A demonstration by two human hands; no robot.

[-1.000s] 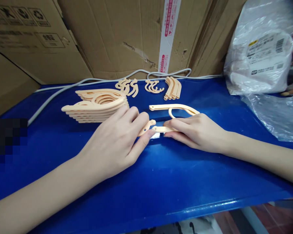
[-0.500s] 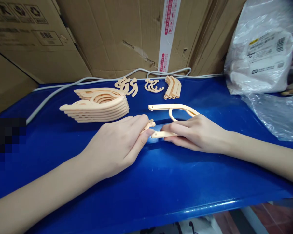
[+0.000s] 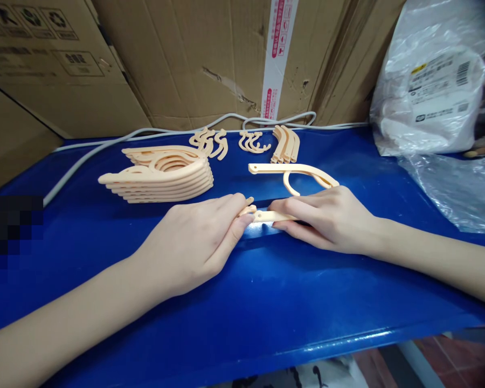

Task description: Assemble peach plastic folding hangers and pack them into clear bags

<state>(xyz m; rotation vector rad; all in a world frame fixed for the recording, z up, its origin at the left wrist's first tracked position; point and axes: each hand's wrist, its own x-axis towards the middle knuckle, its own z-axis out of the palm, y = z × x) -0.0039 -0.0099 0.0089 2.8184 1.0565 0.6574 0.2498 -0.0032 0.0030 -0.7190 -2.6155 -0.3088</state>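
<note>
My left hand is closed in a pinch on a small cream plastic piece. Most of that piece hides behind the fingers, so its full shape cannot be told. Opposite it, my right hand grips a cream plastic hanger part with a curved far arm and a partial ring. The near arm's holed end reaches out from the right fingers to the left thumb tip, where it meets the small piece. Whether the two are joined cannot be seen. Both hands are just above the blue tabletop.
A stack of cream hangers lies at left. Behind are several small hooks, more hooks and several curved arms. A white cable runs along cardboard boxes. Plastic-wrapped goods stand at right.
The near arm's end has come up against the small piece in my left fingers. The hanger part's far arm has shifted away and slightly right. My left hand has hardly moved.
</note>
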